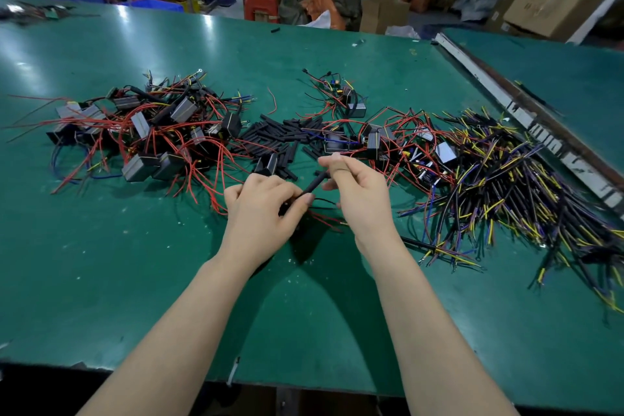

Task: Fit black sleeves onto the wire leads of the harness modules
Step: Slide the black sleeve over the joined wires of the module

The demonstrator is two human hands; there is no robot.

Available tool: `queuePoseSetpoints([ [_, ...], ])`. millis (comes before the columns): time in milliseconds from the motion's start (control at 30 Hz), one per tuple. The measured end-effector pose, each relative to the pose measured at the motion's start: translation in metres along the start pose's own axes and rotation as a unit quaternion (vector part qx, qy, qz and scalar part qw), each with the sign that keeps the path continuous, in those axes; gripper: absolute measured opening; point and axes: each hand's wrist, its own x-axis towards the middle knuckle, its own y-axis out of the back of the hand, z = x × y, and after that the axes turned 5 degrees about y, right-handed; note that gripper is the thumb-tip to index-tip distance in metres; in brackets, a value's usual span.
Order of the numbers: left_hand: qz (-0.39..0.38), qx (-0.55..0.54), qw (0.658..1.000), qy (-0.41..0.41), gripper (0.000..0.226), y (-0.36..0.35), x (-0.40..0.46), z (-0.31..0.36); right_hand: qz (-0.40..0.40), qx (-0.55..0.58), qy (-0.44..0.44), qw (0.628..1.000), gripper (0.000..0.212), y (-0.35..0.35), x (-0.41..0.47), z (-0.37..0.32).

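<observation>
A black sleeve (316,183) slants between my two hands over the green table (135,263). My right hand (358,194) pinches its upper end with thumb and fingers. My left hand (261,209) is closed around the wire leads (324,213) at the sleeve's lower end, with red and black wire ends poking out to the right. A dark module (268,164) lies just beyond my left hand. Loose black sleeves (280,137) are heaped behind both hands.
A pile of grey harness modules with red wires (145,132) lies at the left. More modules (378,142) and a big bundle of black, yellow and purple wires (499,189) spread at the right. A metal rail (516,111) borders the right side. Boxes and stools stand beyond the table.
</observation>
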Motion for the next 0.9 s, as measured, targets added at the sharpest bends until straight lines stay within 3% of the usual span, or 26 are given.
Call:
queuePoseSetpoints([
  [133, 0.002, 0.033, 0.999, -0.015, 0.029, -0.001, -0.002, 0.003, 0.029, -0.055, 0.040, 0.997, 0.022, 0.000, -0.001, 0.001],
  [233, 0.019, 0.011, 1.000, -0.006, 0.013, 0.001, -0.001, 0.004, 0.003, -0.070, 0.056, 0.996, 0.022, 0.000, -0.002, 0.002],
  [333, -0.004, -0.077, 0.996, -0.036, 0.035, 0.000, -0.002, 0.009, -0.054, -0.072, 0.057, 0.994, 0.021, -0.001, -0.002, 0.003],
  [400, -0.036, -0.081, 0.994, -0.065, 0.033, -0.002, -0.003, 0.012, -0.079, -0.083, 0.053, 0.992, 0.020, -0.001, -0.002, 0.004],
  [600, -0.026, 0.053, 0.996, -0.060, 0.033, -0.007, -0.002, 0.011, -0.012, -0.115, 0.104, 0.988, 0.020, 0.002, 0.001, 0.007],
  [733, -0.012, 0.083, 0.994, -0.066, 0.017, -0.010, -0.005, 0.011, 0.041, -0.120, 0.113, 0.985, 0.021, 0.002, 0.002, 0.006],
  [900, -0.027, 0.059, 0.996, -0.060, 0.036, -0.011, -0.002, 0.007, 0.005, -0.105, 0.080, 0.991, 0.019, 0.003, 0.007, 0.010],
])
